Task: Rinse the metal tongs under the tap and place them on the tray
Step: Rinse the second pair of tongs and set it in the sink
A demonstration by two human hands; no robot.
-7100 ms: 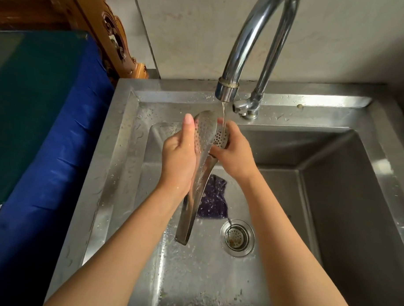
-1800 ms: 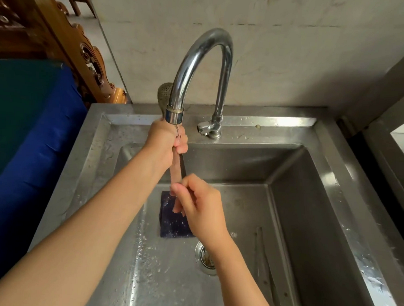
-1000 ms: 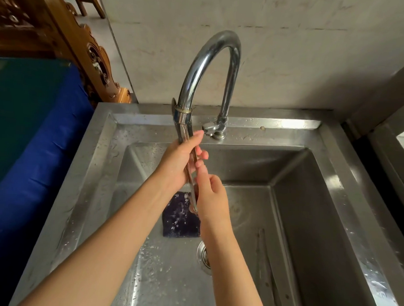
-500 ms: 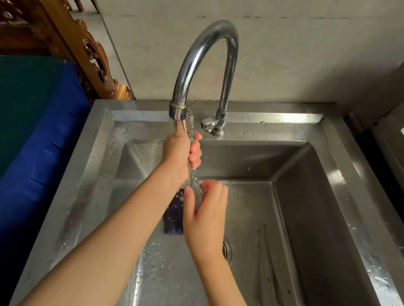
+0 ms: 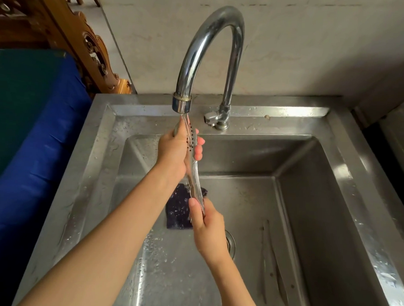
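— While water runs from the tap (image 5: 188, 67), where are the tongs (image 5: 194, 175)?
— Upright under it. My left hand (image 5: 174, 152) grips the perforated head, my right hand (image 5: 206, 222) pinches the handle end. Best to turn them so both faces wet.
— Sink (image 5: 321, 191)?
— Dark cloth (image 5: 177, 212) on its floor; no tray seen.

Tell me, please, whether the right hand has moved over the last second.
Yes. The right hand has slid down the tongs, away from the tap spout and toward the drain.
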